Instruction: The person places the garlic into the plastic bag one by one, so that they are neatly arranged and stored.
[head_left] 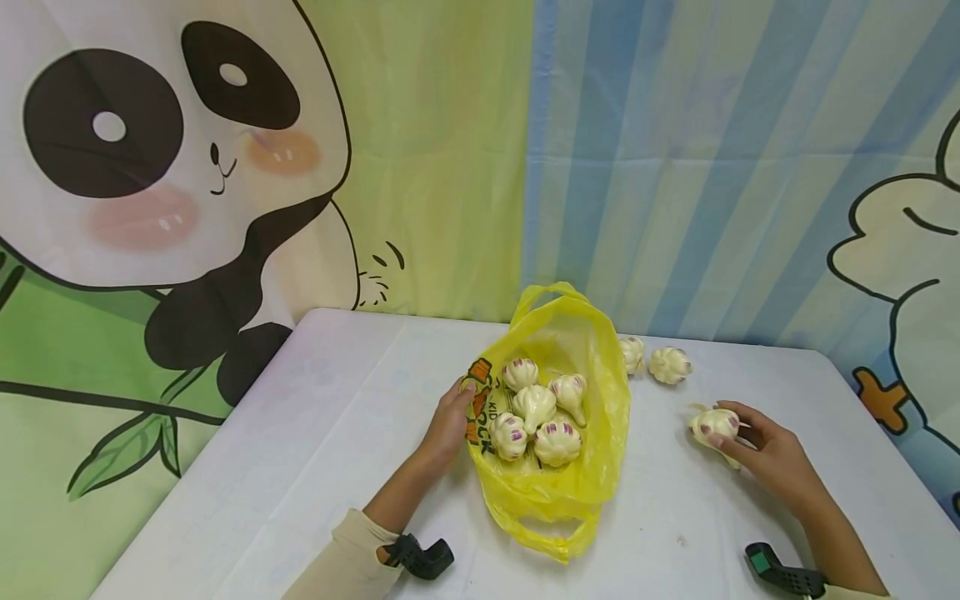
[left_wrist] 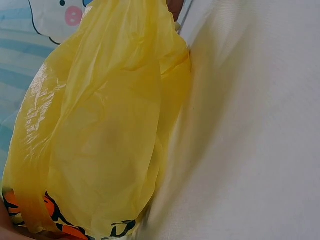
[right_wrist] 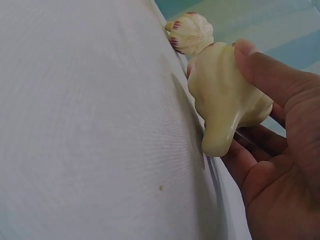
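A yellow plastic bag (head_left: 551,487) lies on the table with its mouth spread, and several garlic bulbs (head_left: 535,407) show inside it. My left hand (head_left: 447,421) grips the bag's left edge, thumb on the near side and the other fingers hidden behind the plastic. In the left wrist view the bag (left_wrist: 105,125) fills much of the picture. To the right of the bag, my right hand (head_left: 772,454) holds one garlic bulb (head_left: 711,426) between thumb and fingers. Up close, this bulb (right_wrist: 220,90) is pale, with its thick stem pointing down in the right wrist view.
Two more garlic bulbs sit near the table's back edge, one (head_left: 632,354) partly behind the bag and the other (head_left: 670,365) just to its right. Behind the white table (head_left: 300,467) hangs a printed cloth (head_left: 435,150) with a panda.
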